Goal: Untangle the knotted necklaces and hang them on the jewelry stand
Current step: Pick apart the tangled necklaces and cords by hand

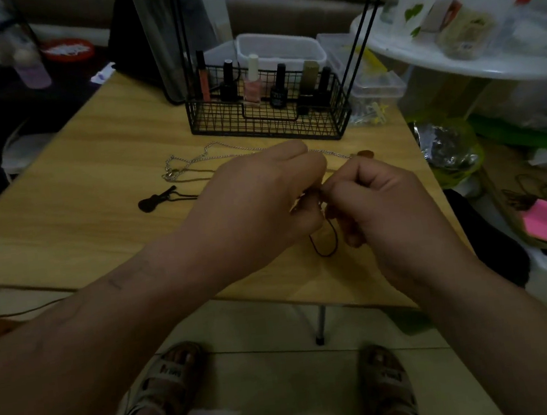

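Both left hand (257,195) and right hand (391,207) pinching black cord (325,247), loop below fingers (302,216)

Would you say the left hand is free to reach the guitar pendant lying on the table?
Probably yes: the guitar pendant lies uncovered on the table beside the left hand, nothing between them, though its fingers must first release the black cord.

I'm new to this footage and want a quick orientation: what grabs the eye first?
The left hand and right hand meet over the middle of the wooden table, fingers pinching a black cord whose loop hangs beneath them. Behind them a silver chain lies on the tabletop, with a black guitar-shaped pendant beside it. At the back stands a black wire basket of nail polish bottles.
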Motion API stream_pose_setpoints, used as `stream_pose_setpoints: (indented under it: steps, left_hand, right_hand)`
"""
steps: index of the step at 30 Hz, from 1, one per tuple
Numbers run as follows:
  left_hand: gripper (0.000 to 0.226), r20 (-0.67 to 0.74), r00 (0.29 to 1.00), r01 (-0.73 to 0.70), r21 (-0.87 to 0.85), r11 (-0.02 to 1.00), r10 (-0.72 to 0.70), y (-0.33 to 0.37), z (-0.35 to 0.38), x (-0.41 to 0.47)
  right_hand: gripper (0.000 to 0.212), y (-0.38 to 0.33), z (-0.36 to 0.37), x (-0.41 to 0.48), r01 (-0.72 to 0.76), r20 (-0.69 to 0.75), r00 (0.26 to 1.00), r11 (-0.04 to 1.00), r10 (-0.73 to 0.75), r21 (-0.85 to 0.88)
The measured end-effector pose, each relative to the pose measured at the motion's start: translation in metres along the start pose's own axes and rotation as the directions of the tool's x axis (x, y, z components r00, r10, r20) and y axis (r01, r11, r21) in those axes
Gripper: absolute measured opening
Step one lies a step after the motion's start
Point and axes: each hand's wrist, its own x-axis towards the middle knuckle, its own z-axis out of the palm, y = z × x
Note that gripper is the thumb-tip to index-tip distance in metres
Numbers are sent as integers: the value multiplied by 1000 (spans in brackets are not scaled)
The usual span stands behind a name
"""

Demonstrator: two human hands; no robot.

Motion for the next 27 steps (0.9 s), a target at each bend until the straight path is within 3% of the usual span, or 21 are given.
stream_pose_setpoints:
  steps: [3, 6, 9, 15, 17, 20, 22, 24, 27]
  left_hand:
    - [8, -81, 995, 47, -74, 996, -53, 2, -5, 0]
    - [8, -139, 976, 136, -216, 967, -168, 0, -12, -1]
    - [9, -52, 962, 238, -328, 914, -269, -4, -12, -3]
    - [27, 149, 941, 336, -472, 815, -302, -6, -10, -7]
    - [28, 148, 947, 320, -433, 843, -284, -7, -9, -7]
    - [11, 84, 971, 238, -382, 893, -223, -7, -11, -5]
    - [9, 55, 969, 242, -413, 878, -241, -5, -11, -5]
    - [13, 93, 928, 344, -585, 734, -361, -3, -12, -3]
    - [24, 273, 779, 457, -863, 213, -564, 2, -15, 5]
  right_hand:
    - [4, -3, 3, 3, -281, 103, 960, 900, 262, 332]
    - [4, -2, 3, 5, -376, 166, 926, 821, 338, 430]
    - [9, -2, 0, 4, -297, 150, 954, 869, 258, 396]
    - [16, -2, -5, 4, -150, 96, 987, 942, 126, 299]
    - [13, -2, -5, 4, -129, 103, 989, 953, 105, 273]
    - [11, -1, -6, 2, -102, 95, 992, 968, 82, 230]
    - [7, 0, -6, 2, -104, 70, 993, 973, 91, 208]
    - [5, 3, -4, 3, -126, 43, 992, 974, 120, 190]
    - [8, 7, -4, 5, -154, 19, 988, 976, 153, 155]
